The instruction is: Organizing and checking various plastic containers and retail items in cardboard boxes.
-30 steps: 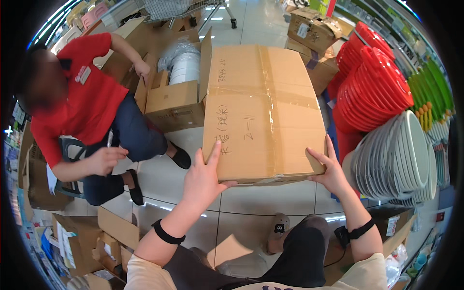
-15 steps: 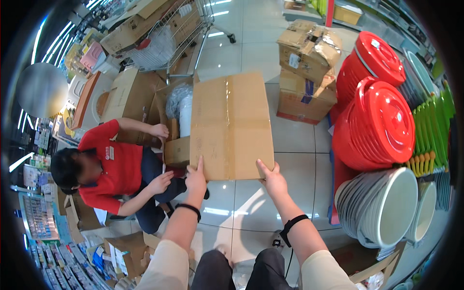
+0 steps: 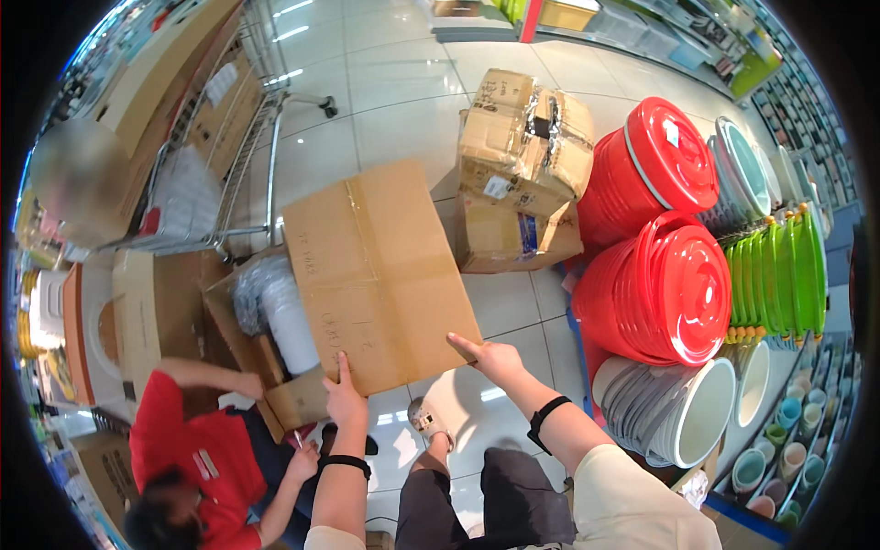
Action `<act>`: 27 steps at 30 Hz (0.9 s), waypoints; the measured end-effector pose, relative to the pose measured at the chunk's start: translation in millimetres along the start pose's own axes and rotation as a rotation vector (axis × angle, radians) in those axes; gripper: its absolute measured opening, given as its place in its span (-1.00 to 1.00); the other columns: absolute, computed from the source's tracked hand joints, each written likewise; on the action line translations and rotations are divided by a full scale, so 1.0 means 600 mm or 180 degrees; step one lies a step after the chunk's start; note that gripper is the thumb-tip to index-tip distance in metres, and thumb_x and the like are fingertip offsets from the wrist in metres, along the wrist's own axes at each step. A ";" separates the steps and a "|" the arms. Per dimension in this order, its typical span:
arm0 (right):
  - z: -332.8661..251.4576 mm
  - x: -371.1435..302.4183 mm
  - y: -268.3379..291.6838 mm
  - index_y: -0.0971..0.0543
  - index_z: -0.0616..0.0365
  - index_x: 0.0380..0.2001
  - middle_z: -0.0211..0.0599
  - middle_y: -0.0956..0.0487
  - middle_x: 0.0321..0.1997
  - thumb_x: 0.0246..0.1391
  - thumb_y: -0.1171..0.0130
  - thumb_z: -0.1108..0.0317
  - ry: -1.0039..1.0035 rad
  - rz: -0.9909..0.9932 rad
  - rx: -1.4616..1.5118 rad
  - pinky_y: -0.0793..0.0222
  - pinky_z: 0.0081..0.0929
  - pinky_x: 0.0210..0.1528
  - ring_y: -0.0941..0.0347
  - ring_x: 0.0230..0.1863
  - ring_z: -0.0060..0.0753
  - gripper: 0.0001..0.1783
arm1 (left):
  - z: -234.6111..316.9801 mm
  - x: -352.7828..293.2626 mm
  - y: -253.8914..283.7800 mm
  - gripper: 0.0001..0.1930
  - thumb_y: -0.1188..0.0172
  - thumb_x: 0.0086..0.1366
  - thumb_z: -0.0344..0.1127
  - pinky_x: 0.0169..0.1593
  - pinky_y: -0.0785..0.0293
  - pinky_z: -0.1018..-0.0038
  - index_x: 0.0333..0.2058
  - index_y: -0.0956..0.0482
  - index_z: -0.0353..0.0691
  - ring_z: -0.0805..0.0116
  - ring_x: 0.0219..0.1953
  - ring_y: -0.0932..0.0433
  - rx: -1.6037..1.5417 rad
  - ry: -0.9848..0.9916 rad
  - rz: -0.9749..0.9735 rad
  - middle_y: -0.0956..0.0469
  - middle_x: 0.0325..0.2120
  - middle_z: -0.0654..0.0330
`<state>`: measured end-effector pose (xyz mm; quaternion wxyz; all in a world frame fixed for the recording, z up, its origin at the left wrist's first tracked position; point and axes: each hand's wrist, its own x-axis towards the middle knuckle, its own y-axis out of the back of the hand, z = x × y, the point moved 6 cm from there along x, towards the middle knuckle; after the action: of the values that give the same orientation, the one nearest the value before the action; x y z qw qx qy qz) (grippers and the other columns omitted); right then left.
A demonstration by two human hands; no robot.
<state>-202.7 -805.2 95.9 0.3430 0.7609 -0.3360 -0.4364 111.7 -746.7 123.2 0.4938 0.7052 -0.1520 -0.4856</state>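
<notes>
Left hand (image 3: 346,404) and right hand (image 3: 500,363) hold a taped brown cardboard box (image 3: 390,284) between them, contents hidden; left of the grip, an open brown carton (image 3: 301,400) contains white cylindrical goods (image 3: 293,332), partly obscured.

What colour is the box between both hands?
The box is brown, best seen in the head view.

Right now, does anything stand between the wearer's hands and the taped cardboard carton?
Nothing visible does: the left hand and right hand both touch the taped cardboard carton along its near edge. The open cardboard box shows to its left, not between.
</notes>
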 end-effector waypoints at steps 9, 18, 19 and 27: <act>-0.017 0.250 0.107 0.01 -0.72 0.38 -0.23 -0.61 -0.42 0.09 -0.19 0.27 0.0208 -0.0102 -0.0034 -0.48 -0.24 -0.44 -0.59 -0.45 -0.16 -0.09 | 0.073 0.242 0.134 0.20 -0.43 0.00 -0.42 -0.06 -0.57 0.20 0.39 0.27 0.51 -0.11 0.01 -0.51 0.0166 -0.0039 0.0222 -0.01 0.30 -0.13; 0.036 0.454 0.310 -0.15 -0.32 0.38 -0.16 -0.58 -0.29 0.03 -0.21 0.33 -0.0317 0.0287 0.0544 -0.48 -0.26 -0.40 -0.56 -0.39 -0.17 -0.16 | 0.373 0.349 0.304 -0.23 -0.17 0.08 -0.53 0.30 -0.16 0.01 0.32 -0.15 -0.19 -0.23 0.30 -0.14 -0.0154 -0.1007 0.1603 -0.21 0.24 -0.18; 0.052 0.425 0.368 -0.19 -0.24 0.36 -0.11 -0.56 -0.22 0.00 -0.23 0.33 0.0019 0.1012 0.0792 -0.47 -0.20 -0.27 -0.54 -0.28 -0.12 -0.17 | 0.449 0.330 0.306 -0.34 -0.15 0.06 -0.52 0.31 -0.17 0.05 0.22 -0.29 -0.32 -0.20 0.26 -0.21 -0.0537 -0.1307 0.1331 -0.30 0.19 -0.17; 0.359 0.332 0.564 0.04 0.18 0.41 0.45 0.09 0.42 -0.11 -0.30 0.21 -0.2494 0.1458 0.0332 0.18 0.15 0.44 0.14 0.42 0.50 0.07 | 0.934 0.195 0.342 -0.01 -0.34 0.08 -0.02 0.35 0.03 -0.16 0.39 0.02 -0.15 -0.38 0.38 0.15 -0.0406 -0.2021 0.0686 0.14 0.37 -0.21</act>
<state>-389.0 -1198.2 202.6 0.2389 0.4608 -0.6216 -0.5867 -245.6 -1230.9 211.0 0.5134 0.4664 -0.3412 -0.6345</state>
